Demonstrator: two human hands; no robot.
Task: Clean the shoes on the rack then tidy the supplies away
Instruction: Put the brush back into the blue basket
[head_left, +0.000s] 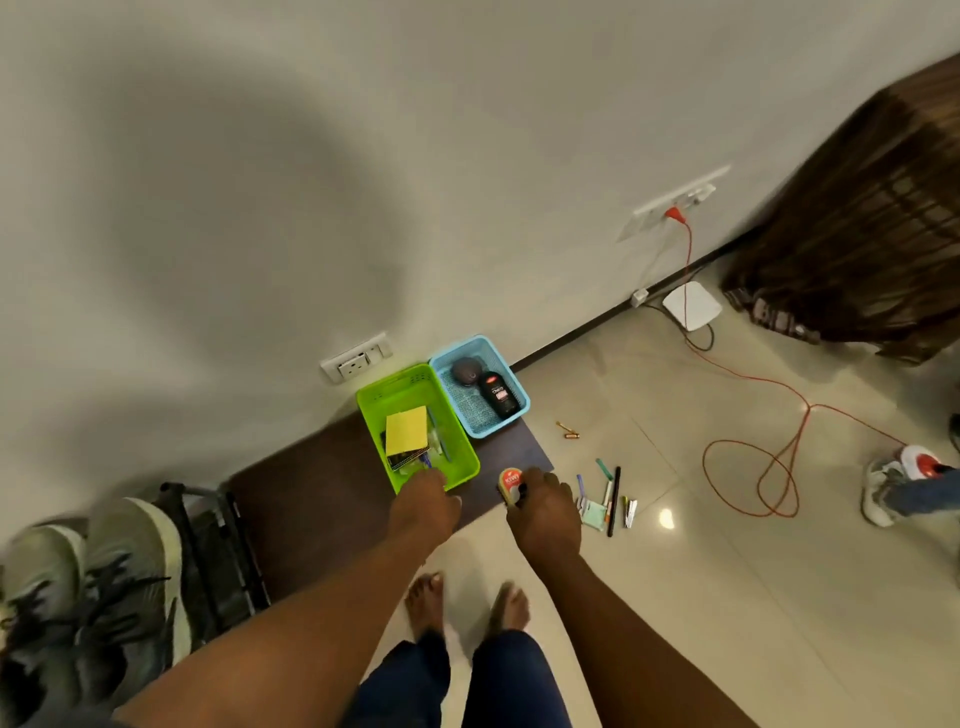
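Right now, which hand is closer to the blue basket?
Left hand, marginally. It's at the green basket's front edge, diagonally below the blue basket; the right hand, holding a polish tin, sits farther forward.

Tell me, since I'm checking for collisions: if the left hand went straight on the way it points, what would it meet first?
Probably the green basket: the left hand sits at its near rim, pointing toward the yellow pad inside. Depth is unclear.

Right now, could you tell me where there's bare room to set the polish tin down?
The dark brown board is bare left of the green plastic basket. The blue plastic basket's front half is free. Pens crowd the floor right of the right hand.
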